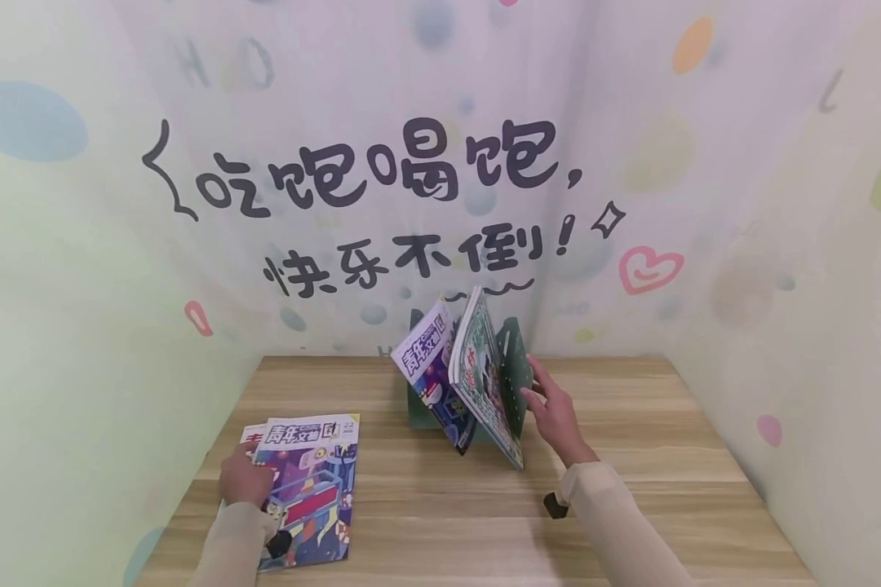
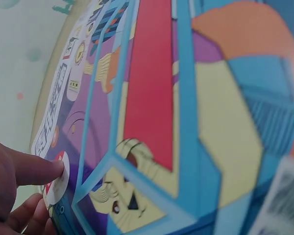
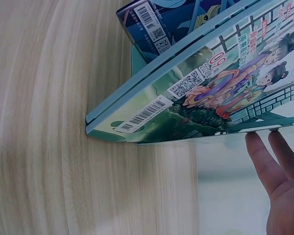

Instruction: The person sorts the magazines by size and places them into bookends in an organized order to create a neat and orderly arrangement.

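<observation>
My left hand (image 1: 245, 479) grips the left edge of a purple magazine (image 1: 316, 489) lying on the table. In the left wrist view the thumb presses on its cover (image 2: 152, 93), with the other fingers at the edge. A second magazine with a red title (image 1: 252, 437) peeks out beneath. My right hand (image 1: 558, 416) touches the outer side of a dark green book stand (image 1: 515, 379) with extended fingertips. Green magazines (image 1: 480, 367) lean inside the stand, beside another purple magazine (image 1: 427, 359); their barcoded back shows in the right wrist view.
The wood-grain table (image 1: 440, 522) meets a printed wall (image 1: 382, 98) right behind the stand, with more wall at both sides. A small black object (image 1: 555, 505) sits at the right cuff, another (image 1: 280, 544) at the left.
</observation>
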Motion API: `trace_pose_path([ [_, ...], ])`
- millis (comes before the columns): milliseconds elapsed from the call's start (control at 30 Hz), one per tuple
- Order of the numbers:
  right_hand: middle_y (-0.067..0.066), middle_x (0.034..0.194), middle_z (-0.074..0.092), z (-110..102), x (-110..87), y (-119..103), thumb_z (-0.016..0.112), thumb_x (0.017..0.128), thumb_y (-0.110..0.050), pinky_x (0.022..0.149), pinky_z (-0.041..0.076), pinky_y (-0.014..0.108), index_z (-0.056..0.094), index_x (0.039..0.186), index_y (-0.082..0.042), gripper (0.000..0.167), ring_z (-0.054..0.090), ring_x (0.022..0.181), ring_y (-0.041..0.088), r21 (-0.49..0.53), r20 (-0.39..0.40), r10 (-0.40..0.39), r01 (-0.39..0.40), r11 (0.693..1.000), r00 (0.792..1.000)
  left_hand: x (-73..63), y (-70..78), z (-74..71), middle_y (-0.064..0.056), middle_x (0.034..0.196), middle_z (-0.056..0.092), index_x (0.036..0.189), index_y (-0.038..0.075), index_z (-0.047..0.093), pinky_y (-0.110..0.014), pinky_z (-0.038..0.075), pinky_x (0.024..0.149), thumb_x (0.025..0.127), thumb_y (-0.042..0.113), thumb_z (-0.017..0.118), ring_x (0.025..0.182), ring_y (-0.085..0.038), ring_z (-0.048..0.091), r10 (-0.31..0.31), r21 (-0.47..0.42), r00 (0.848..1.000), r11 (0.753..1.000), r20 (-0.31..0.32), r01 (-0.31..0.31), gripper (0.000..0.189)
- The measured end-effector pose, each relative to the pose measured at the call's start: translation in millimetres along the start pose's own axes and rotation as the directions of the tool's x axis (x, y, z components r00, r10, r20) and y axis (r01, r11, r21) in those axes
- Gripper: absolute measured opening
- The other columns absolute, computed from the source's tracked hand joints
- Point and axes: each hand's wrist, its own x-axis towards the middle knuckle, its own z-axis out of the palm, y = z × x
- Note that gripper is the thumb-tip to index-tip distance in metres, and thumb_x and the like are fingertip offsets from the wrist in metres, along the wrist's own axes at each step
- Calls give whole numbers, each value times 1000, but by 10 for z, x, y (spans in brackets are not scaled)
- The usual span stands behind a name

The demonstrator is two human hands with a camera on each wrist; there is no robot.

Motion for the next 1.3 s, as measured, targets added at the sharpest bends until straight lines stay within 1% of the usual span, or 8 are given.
trace_pose_path([
  [67, 18, 147, 43, 0, -2, -4, 59, 97, -8, 81, 56, 49, 35, 152, -22, 61, 55, 118, 42, -3, 3, 9, -9, 1000, 1000, 7, 3, -8, -37, 106, 55, 124, -10, 51, -59, 43, 80, 71, -5, 62, 95, -50, 54, 7, 3, 1000, 1000, 3, -7, 55],
  [400, 17, 149, 41, 6, 6, 0, 58, 97, -9, 81, 55, 49, 35, 152, -22, 61, 55, 118, 42, -6, 4, 13, -13, 1000, 1000, 60, -1, -45, -37, 117, 56, 129, -12, 48, -58, 43, 88, 78, 1, 61, 101, -49, 56, -39, -29, 993, 999, 113, 42, 55],
  [567, 17, 149, 41, 4, 5, -5, 59, 97, -10, 81, 55, 49, 34, 152, -22, 61, 55, 118, 42, -5, 7, 14, -14, 1000, 1000, 80, 11, -99, -38, 121, 53, 131, -14, 46, -59, 42, 92, 81, 4, 61, 105, -49, 54, -43, -20, 982, 999, 186, 48, 55],
  [733, 17, 149, 41, 1, 2, -15, 59, 97, -10, 82, 55, 49, 34, 152, -22, 61, 55, 118, 42, -1, 8, 15, -15, 1000, 1000, 98, 51, -164, -39, 122, 52, 131, -15, 46, -58, 44, 89, 83, 5, 59, 101, -47, 54, -34, -30, 970, 999, 240, 43, 54],
  [867, 17, 149, 41, -4, 8, -18, 59, 97, -9, 82, 55, 49, 34, 152, -22, 62, 54, 119, 43, -4, 8, 16, -16, 1000, 1000, 114, 90, -195, -39, 121, 53, 131, -14, 47, -56, 47, 86, 82, 5, 60, 99, -47, 57, 6, -46, 964, 999, 265, 7, 55],
  [1100, 18, 148, 42, -13, 11, -24, 59, 97, -7, 80, 55, 49, 35, 152, -21, 61, 55, 118, 43, -5, -3, 9, -9, 1000, 1000, 135, 175, -223, -33, 106, 61, 123, -11, 52, -47, 53, 72, 77, 5, 66, 82, -37, 64, 144, -82, 948, 989, 285, -125, 50],
  [1200, 17, 149, 41, -11, 4, -29, 59, 97, -7, 81, 55, 49, 34, 152, -20, 62, 54, 119, 43, 0, 7, 19, -19, 1000, 1000, 145, 196, -235, -33, 104, 63, 121, -11, 53, -45, 54, 70, 77, 5, 69, 82, -36, 65, 183, -79, 929, 983, 323, -166, 49],
  [1300, 18, 149, 40, -5, -4, -31, 58, 97, -8, 81, 55, 49, 33, 152, -20, 62, 54, 119, 43, 1, 12, 25, -25, 1000, 1000, 141, 231, -256, -32, 102, 64, 121, -13, 52, -43, 56, 67, 77, 6, 70, 80, -34, 66, 207, -81, 901, 978, 382, -191, 51],
])
